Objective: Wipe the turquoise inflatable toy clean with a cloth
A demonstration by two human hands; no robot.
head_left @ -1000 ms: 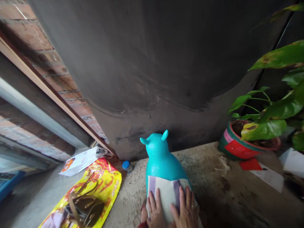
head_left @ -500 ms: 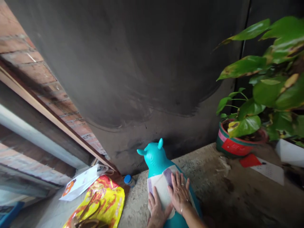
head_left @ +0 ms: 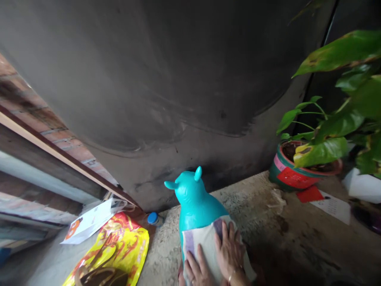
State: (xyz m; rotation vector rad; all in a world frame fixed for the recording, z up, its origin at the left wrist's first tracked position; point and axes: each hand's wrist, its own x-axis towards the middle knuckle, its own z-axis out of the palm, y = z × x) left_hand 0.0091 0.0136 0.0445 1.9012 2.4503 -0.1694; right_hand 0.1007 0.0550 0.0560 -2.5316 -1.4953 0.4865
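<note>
Both of your hands are lying flat on the cloth (head_left: 205, 248), fingers spread wide, not gripping anything, just pressing. The cloth, pale with purple stripes, is draping over the back of the teal animal toy (head_left: 195, 200), which is sitting on the rough concrete ledge (head_left: 268, 222) right in front of you and facing away toward the dark wall (head_left: 178, 79).

Your right hand (head_left: 230, 252) is reaching further up, fingertips near the top edge of the cloth, with a ring showing near the bottom of the frame. Your left hand (head_left: 198, 270) is sitting lower and closer to you, partly cut off by the frame edge. So the right one is the nearer to the toy's head, and the toy's long axis is running straight away from you, head at the far end, ears sticking up.

Off to the left a yellow and red bag (head_left: 119, 254) and a white paper bag (head_left: 89, 224) are lying on the floor, with a blue-capped bottle (head_left: 154, 218) just beside the ledge. The potted plant (head_left: 300, 171) is standing well apart on the right.
</note>
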